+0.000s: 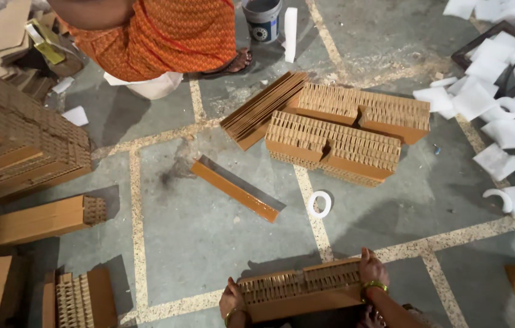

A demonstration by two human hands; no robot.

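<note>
On the grey concrete floor [209, 231], the left hand [232, 299] and right hand [371, 268] each clasped an end of a honeycomb cardboard block [303, 290] at the near edge.

Grey concrete floor [209, 231] crossed by pale speckled inlay lines [138, 231], lit evenly from above.

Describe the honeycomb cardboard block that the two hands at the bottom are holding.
The honeycomb cardboard block is a long, brown slab, seemingly of corrugated paper. Its upper face shows rows of open cells; the side facing the camera is smooth and flat. It lies lengthwise at the bottom of the view, tilted slightly up to the right, above the grey floor. The left hand grips its left end, and the right hand, wearing a bangle, rests on its right end.
</note>
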